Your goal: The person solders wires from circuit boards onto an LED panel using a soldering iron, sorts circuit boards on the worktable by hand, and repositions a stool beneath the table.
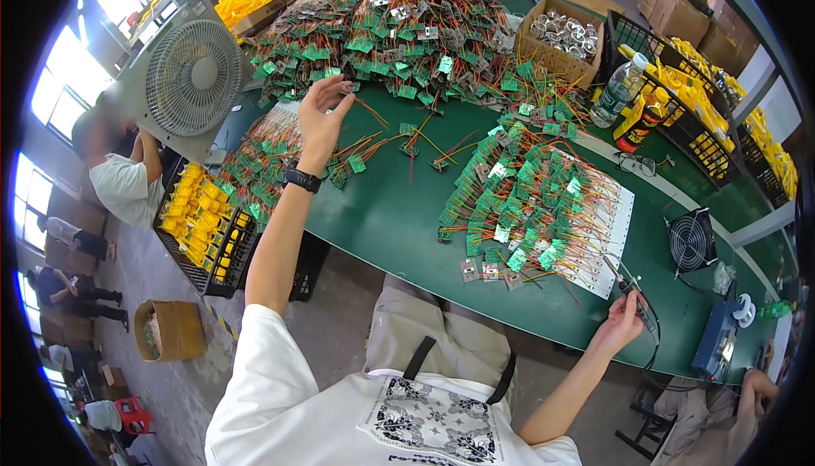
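My left hand (pixel 321 118), with a dark watch (pixel 301 180) on the wrist, is raised over the table's left side. Its thumb and fingertips come together around something small that I cannot make out; thin red wires show beside them. At the right, my right hand (pixel 624 322) grips a soldering iron (pixel 643 306), its tip pointing up and left. Close to that tip lies a white perforated board (pixel 613 227), partly covered by rows of green circuit boards (pixel 518 203) with red and yellow wires. A few loose wired boards (pixel 407 130) lie between my hands.
A big heap of wired circuit boards (pixel 382 37) fills the back. Around it stand a fan (pixel 193 75), a carton of metal parts (pixel 586 71), bottles (pixel 620 91) and black crates of yellow parts (pixel 204 220). A small fan (pixel 692 241) and blue soldering station (pixel 715 339) are right. Other people sit nearby.
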